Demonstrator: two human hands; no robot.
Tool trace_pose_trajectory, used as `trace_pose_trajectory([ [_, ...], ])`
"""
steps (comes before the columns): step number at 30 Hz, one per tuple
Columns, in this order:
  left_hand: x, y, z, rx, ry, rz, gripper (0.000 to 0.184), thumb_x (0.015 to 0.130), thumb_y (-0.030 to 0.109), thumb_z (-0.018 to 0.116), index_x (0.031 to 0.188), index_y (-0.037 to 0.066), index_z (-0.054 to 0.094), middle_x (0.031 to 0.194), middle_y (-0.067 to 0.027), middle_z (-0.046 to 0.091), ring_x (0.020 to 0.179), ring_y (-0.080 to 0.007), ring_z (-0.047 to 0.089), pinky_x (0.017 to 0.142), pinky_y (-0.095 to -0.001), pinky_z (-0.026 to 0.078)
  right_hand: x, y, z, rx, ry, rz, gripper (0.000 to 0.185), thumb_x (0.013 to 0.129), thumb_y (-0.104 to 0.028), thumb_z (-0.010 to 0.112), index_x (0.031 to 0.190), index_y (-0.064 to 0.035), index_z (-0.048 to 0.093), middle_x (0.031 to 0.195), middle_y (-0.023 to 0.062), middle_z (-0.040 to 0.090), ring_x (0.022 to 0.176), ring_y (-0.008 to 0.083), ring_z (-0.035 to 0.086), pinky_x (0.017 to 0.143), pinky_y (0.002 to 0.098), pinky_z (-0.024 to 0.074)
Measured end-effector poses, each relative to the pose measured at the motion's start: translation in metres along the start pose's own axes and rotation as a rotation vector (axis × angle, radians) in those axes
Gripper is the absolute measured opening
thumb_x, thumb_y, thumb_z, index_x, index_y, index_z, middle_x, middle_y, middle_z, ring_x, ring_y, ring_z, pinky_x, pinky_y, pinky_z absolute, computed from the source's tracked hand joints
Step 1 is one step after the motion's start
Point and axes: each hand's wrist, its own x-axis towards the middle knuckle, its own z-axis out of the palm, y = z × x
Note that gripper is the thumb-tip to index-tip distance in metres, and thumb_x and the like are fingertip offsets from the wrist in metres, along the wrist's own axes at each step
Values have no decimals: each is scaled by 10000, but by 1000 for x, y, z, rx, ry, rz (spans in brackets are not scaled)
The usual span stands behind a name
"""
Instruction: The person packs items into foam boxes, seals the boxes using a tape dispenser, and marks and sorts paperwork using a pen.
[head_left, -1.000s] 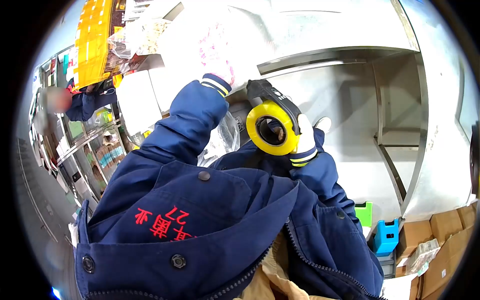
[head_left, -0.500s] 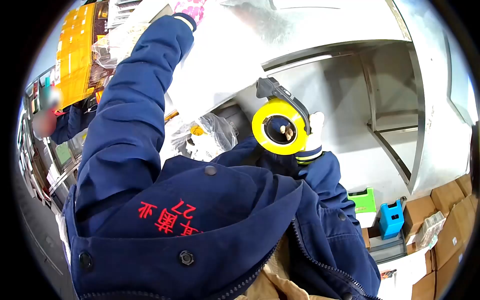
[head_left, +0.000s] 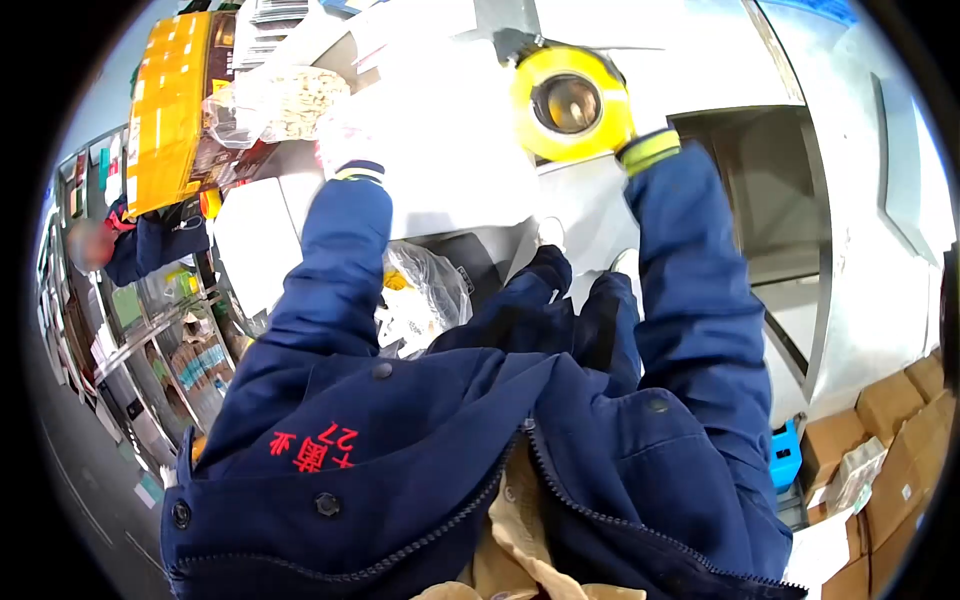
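A tape dispenser with a large roll of yellow tape (head_left: 534, 117) is raised over the white worktop's front edge. My right hand (head_left: 580, 104) grips it; fingertips show dimly through the roll's core, and the rest is mostly hidden behind the roll. My left hand (head_left: 336, 142), in a pale glove with pink marks, is over the left part of the white worktop (head_left: 450, 150). Glare washes out its fingers, so whether it holds anything cannot be seen. Just beyond it lies a clear plastic bag (head_left: 300, 103) of small beige pieces.
A yellow-taped carton (head_left: 165, 110) stands at upper left. Below the worktop sits a bin lined with clear plastic (head_left: 425, 300). Brown cartons (head_left: 835, 445) and a blue plastic stool (head_left: 785, 455) are at lower right. Another person (head_left: 150, 240) is at far left.
My right hand has lifted the tape dispenser from beside my body up to the worktop edge. My left hand has drawn back toward me and to the left.
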Motion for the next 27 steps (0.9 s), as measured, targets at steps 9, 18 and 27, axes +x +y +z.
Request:
trace_pose_trajectory([
  [9, -69, 204, -100, -280, 128, 99, 560, 858, 434, 430, 1311, 107, 391, 1344, -127, 382, 1260, -281, 319, 1042, -421, 205, 38, -18, -12, -220, -264, -110, 371, 902, -335, 441, 1106, -44, 548, 1056, 122, 608, 915, 245, 591, 834, 349, 485],
  [18, -55, 200, -103, -271, 127, 229, 562, 861, 434, 427, 1317, 108, 382, 1356, -121, 366, 1267, -279, 307, 1046, -430, 190, -174, 67, -44, 642, 115, 172, 415, 908, -250, 451, 1209, 36, 446, 1120, 161, 548, 969, 251, 567, 891, 334, 457],
  [27, -46, 195, -107, -314, 128, 370, 564, 864, 434, 425, 1322, 109, 373, 1368, -116, 350, 1274, -278, 295, 1050, -440, 175, -192, 141, -50, 222, 83, 54, 680, 877, -505, 342, 1338, -7, 295, 1311, 199, 400, 1190, 339, 411, 1041, 424, 291],
])
